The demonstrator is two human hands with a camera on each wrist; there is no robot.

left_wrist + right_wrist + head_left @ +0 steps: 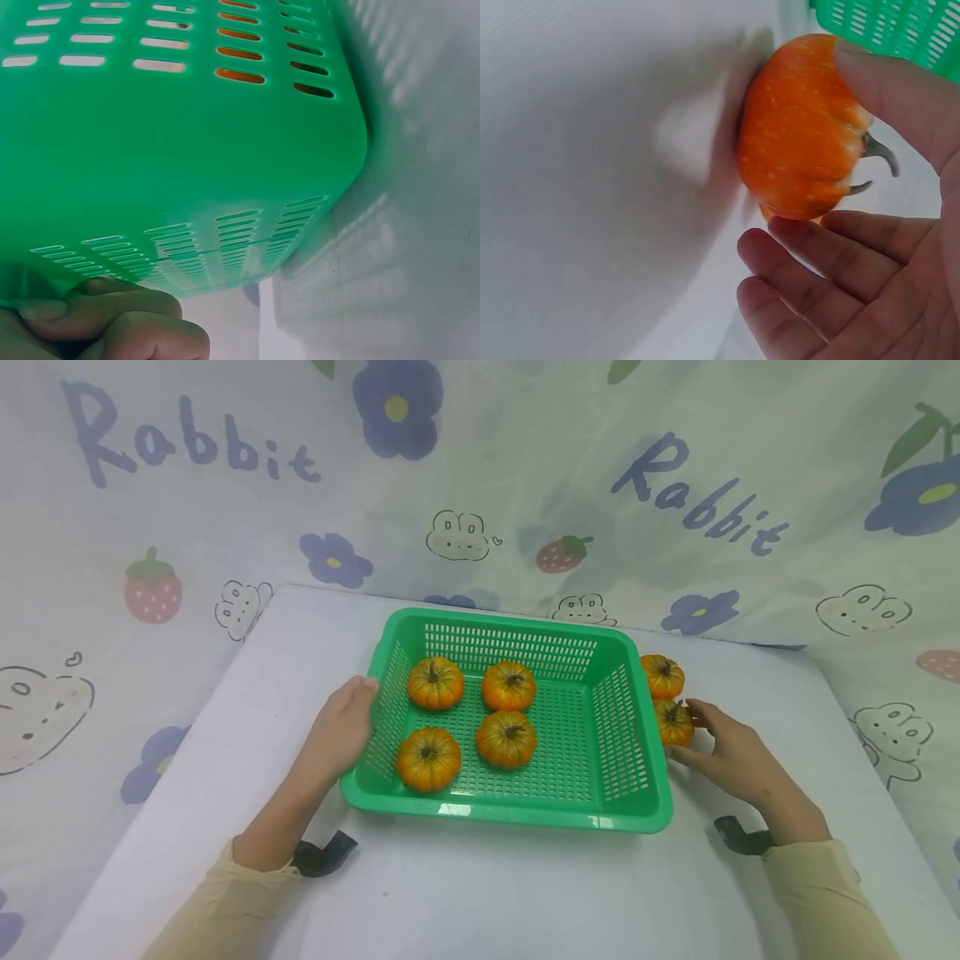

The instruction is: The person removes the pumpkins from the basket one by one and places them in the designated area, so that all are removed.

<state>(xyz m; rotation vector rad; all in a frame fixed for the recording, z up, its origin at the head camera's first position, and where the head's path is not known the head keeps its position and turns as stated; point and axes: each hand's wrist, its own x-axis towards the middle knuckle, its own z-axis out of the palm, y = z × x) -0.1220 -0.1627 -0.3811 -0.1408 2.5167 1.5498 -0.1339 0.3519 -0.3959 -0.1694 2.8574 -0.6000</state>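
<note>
A green plastic basket with slotted walls sits on the table, holding several small orange pumpkins. My left hand grips the basket's left rim; in the left wrist view its curled fingers show beneath the green wall. Outside the right wall, two more pumpkins lie one behind the other. My right hand holds the nearer pumpkin between thumb and fingers, the thumb on one side and fingertips at the opposite side. Behind it, the farther pumpkin touches or nearly touches the basket.
A white cloth covers the table. Behind it hangs a printed curtain with rabbits, flowers and strawberries. Dark straps show near both wrists.
</note>
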